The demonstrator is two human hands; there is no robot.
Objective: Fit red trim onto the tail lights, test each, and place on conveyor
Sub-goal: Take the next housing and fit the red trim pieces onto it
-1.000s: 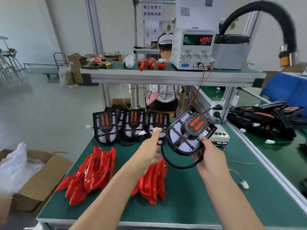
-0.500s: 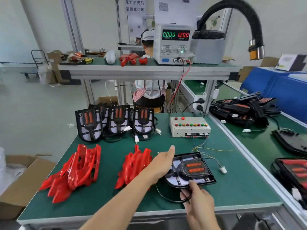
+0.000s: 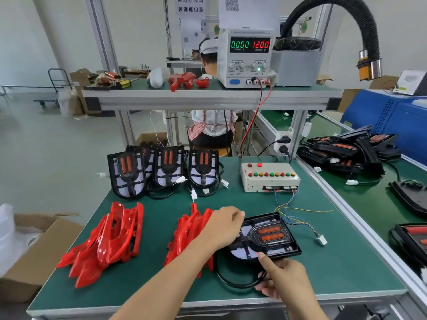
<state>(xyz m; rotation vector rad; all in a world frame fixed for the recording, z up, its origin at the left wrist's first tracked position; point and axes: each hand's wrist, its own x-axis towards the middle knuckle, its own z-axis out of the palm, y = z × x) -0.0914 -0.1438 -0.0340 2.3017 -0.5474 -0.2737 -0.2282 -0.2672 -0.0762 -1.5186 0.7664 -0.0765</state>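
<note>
A black tail light (image 3: pixel 270 236) with two orange strips lies flat on the green bench (image 3: pixel 323 269), near its front. My left hand (image 3: pixel 223 229) sits at the light's left edge with its fingers curled over the rim, just right of a stack of red trim pieces (image 3: pixel 187 232). My right hand (image 3: pixel 285 280) grips the light's looped black cable (image 3: pixel 231 281) at the front, and its forefinger touches the light's near edge. A second pile of red trim (image 3: pixel 108 241) lies further left.
Three more tail lights (image 3: pixel 168 168) stand upright at the back. A beige test box (image 3: pixel 269 176) with coloured buttons trails wires to a white plug (image 3: pixel 321 240). The power supply (image 3: pixel 249 56) reads 12.00. The conveyor (image 3: pixel 369 204) on the right carries tail lights (image 3: pixel 342 148).
The tail light came down from in front of me onto the bench. My left hand went from flat on it to curled at its left edge, while my right hand stays on the cable.
</note>
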